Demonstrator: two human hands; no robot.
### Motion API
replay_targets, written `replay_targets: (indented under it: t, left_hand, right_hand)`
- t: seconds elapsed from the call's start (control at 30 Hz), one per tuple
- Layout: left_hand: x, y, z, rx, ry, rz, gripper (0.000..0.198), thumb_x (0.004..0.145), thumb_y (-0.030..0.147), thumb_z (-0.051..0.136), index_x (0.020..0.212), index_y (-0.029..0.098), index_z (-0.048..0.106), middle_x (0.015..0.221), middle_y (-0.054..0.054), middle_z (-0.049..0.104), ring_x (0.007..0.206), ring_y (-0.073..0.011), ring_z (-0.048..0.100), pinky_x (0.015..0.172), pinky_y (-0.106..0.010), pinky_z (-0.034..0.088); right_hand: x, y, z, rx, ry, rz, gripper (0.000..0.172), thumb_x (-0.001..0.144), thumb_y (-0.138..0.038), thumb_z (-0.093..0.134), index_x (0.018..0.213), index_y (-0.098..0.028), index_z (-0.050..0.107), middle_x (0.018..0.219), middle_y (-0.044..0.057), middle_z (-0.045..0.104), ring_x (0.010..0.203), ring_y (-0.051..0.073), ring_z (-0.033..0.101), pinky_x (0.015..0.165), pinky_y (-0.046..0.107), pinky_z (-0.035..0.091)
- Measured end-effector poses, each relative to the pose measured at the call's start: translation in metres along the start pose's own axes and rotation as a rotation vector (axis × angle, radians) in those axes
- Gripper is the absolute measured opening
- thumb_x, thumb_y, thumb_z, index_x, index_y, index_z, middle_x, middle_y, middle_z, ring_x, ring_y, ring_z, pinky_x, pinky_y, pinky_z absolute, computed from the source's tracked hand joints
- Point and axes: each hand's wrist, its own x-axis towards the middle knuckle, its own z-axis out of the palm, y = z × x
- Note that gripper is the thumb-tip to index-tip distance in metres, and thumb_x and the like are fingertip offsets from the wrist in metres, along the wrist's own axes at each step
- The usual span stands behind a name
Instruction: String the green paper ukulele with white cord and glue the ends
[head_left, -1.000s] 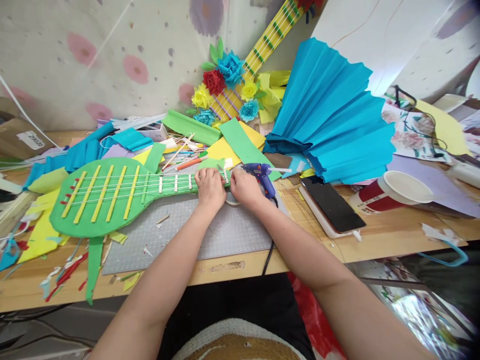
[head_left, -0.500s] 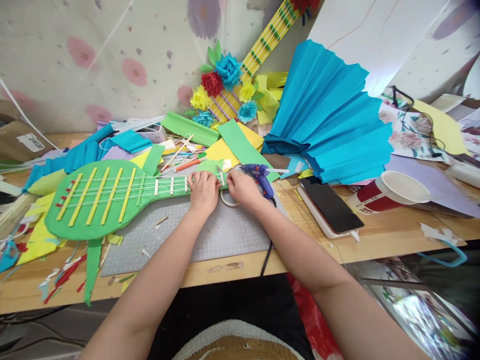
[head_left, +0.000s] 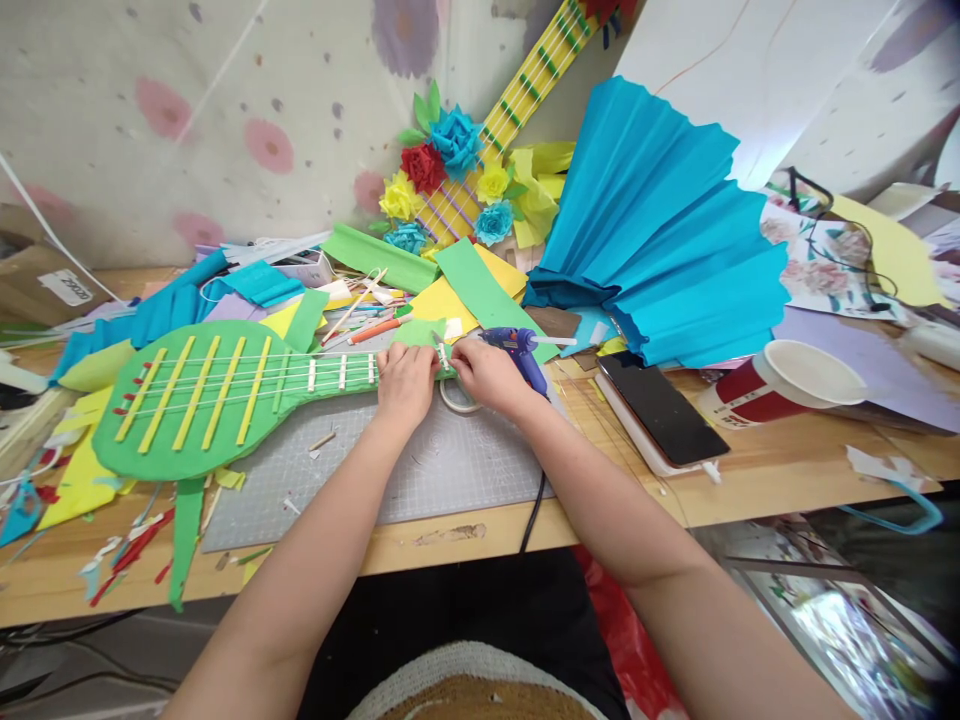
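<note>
A green paper instrument [head_left: 202,440] lies on the left of the desk, with yellow strips and white strings along it. My left hand [head_left: 406,378] rests over the right part of its neck, fingers bent and pressed onto it. Just to the right, my right hand [head_left: 484,372] pinches at the end of the neck and strings; the fingertips nearly meet those of my left hand. What lies between the fingertips is too small to make out. Part of a white ring [head_left: 459,405] shows below the hands. A blue glue gun [head_left: 525,352] lies right behind my right hand.
A grey cutting mat [head_left: 480,470] lies under the neck. Coloured paper scraps fill the back left. Behind are a yellow flowered instrument [head_left: 517,100] and a pleated blue paper [head_left: 660,230]. A phone [head_left: 664,408] and a paper cup [head_left: 784,385] stand at right.
My right hand has shifted very slightly left. My left hand has barely moved and stays on the neck.
</note>
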Motion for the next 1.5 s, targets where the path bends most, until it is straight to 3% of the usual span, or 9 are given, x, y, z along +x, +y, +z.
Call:
replay_targets:
  t: [0.37, 0.57, 0.77, 0.93, 1.1, 1.33, 1.5]
  left_hand:
    - [0.001, 0.008, -0.007, -0.064, -0.056, -0.043, 0.014, 0.082, 0.014, 0.044, 0.087, 0.02, 0.055, 0.085, -0.008, 0.064, 0.094, -0.0274, 0.051, 0.082, -0.041, 0.031]
    - [0.0, 0.006, -0.005, -0.009, -0.048, -0.036, 0.016, 0.084, 0.018, 0.044, 0.096, 0.018, 0.055, 0.089, -0.011, 0.065, 0.097, -0.0298, 0.051, 0.083, -0.042, 0.031]
    - [0.0, 0.004, -0.007, 0.01, -0.05, 0.009, 0.018, 0.087, 0.018, 0.041, 0.097, 0.019, 0.056, 0.087, -0.011, 0.066, 0.098, -0.0287, 0.052, 0.086, -0.042, 0.03]
    - [0.001, 0.001, -0.004, -0.055, -0.02, -0.033, 0.012, 0.085, 0.019, 0.047, 0.095, 0.021, 0.054, 0.087, -0.008, 0.068, 0.099, -0.0274, 0.052, 0.089, -0.042, 0.029]
    - [0.002, 0.001, -0.002, -0.144, -0.002, -0.124, 0.009, 0.085, 0.022, 0.05, 0.093, 0.02, 0.05, 0.093, -0.008, 0.069, 0.099, -0.0273, 0.053, 0.091, -0.043, 0.029]
    - [0.001, 0.001, -0.002, -0.18, 0.009, -0.134, 0.012, 0.081, 0.02, 0.055, 0.09, 0.021, 0.047, 0.087, -0.006, 0.068, 0.097, -0.0272, 0.054, 0.093, -0.043, 0.028]
    - [0.003, -0.002, -0.003, -0.169, 0.025, -0.093, 0.008, 0.084, 0.022, 0.051, 0.089, 0.021, 0.046, 0.086, -0.006, 0.068, 0.097, -0.0269, 0.055, 0.094, -0.044, 0.027]
  right_hand:
    - [0.002, -0.003, 0.004, -0.102, -0.052, 0.024, 0.02, 0.091, -0.019, 0.041, 0.1, -0.014, 0.058, 0.103, 0.012, 0.067, 0.091, 0.022, 0.06, 0.069, 0.029, 0.037]
    - [0.003, 0.002, 0.006, -0.034, -0.005, 0.022, 0.016, 0.089, -0.02, 0.045, 0.095, -0.015, 0.06, 0.097, 0.009, 0.068, 0.085, 0.02, 0.06, 0.068, 0.027, 0.036]
    - [0.004, 0.007, 0.003, 0.062, 0.028, -0.033, 0.013, 0.088, -0.02, 0.048, 0.089, -0.016, 0.06, 0.091, 0.007, 0.066, 0.081, 0.018, 0.057, 0.069, 0.026, 0.036]
    - [0.0, 0.008, -0.006, 0.077, 0.024, -0.15, 0.017, 0.085, -0.012, 0.043, 0.086, -0.016, 0.06, 0.089, 0.007, 0.062, 0.082, 0.017, 0.055, 0.071, 0.026, 0.038]
    - [0.001, 0.012, -0.003, 0.083, 0.028, -0.235, 0.019, 0.088, -0.014, 0.042, 0.089, -0.016, 0.061, 0.095, 0.007, 0.058, 0.088, 0.016, 0.054, 0.071, 0.026, 0.039]
    - [0.004, 0.016, 0.006, 0.046, 0.038, -0.256, 0.021, 0.093, -0.023, 0.041, 0.092, -0.018, 0.062, 0.1, 0.007, 0.056, 0.088, 0.016, 0.053, 0.066, 0.025, 0.038]
    - [0.004, 0.016, 0.007, 0.062, 0.047, -0.246, 0.02, 0.093, -0.022, 0.042, 0.095, -0.019, 0.061, 0.099, 0.006, 0.058, 0.092, 0.016, 0.054, 0.07, 0.025, 0.039]
